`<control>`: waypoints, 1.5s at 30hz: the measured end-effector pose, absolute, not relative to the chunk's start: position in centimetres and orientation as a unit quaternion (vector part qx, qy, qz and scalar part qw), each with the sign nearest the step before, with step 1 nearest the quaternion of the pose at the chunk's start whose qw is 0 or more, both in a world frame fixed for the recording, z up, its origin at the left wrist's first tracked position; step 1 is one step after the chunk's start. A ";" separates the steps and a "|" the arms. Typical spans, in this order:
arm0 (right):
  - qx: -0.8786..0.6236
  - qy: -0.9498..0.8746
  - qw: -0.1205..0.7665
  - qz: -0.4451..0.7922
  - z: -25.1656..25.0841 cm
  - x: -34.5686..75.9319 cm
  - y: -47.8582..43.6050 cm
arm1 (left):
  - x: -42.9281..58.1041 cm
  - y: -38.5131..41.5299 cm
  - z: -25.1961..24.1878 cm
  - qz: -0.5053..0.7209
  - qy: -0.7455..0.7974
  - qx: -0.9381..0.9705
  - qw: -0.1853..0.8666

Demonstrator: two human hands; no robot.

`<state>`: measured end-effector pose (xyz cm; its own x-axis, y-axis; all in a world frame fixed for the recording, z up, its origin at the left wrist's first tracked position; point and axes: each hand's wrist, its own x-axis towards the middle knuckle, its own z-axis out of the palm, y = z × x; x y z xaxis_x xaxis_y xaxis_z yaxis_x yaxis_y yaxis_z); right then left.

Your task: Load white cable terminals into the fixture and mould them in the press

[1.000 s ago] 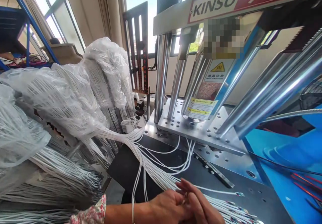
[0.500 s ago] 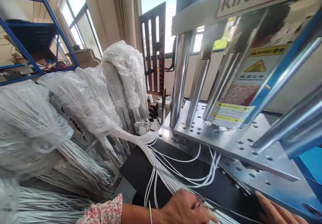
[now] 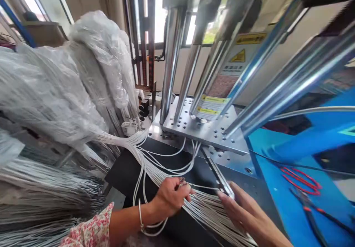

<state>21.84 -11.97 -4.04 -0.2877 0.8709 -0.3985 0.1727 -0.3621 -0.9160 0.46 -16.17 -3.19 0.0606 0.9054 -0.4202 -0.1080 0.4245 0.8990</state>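
My left hand point(image 3: 170, 198) is closed in a pinch over the white cables point(image 3: 154, 173). A small dark, metallic-looking piece shows at its fingertips, too small to name. My right hand point(image 3: 244, 208) grips the near end of a narrow metal bar point(image 3: 217, 173) between thumb and fingers. The bar slants away toward the press, its far end close to the drilled metal plate point(image 3: 205, 132). One white cable runs from near my left fingertips toward the bar. More cables spread under both hands across a black surface point(image 3: 180, 162), and several loop up to the plate's edge.
Steel columns point(image 3: 173, 66) of the press rise behind the plate. Plastic-wrapped cable bundles point(image 3: 97, 54) hang at the left. On the blue surface point(image 3: 273, 173) at the right lie black-and-red pliers point(image 3: 306, 202) and a red cord loop point(image 3: 302, 180).
The view has swung right and downward, bringing the pliers into sight. My right hand, partly cut off before, now shows with its fingers around the bar's end. My left hand remains pinched over the cables.
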 end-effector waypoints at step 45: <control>-0.417 -0.500 0.313 0.692 -4.2 18.3 -13.1 | 1.5 -14.9 -2.3 0.270 0.590 0.506 0.568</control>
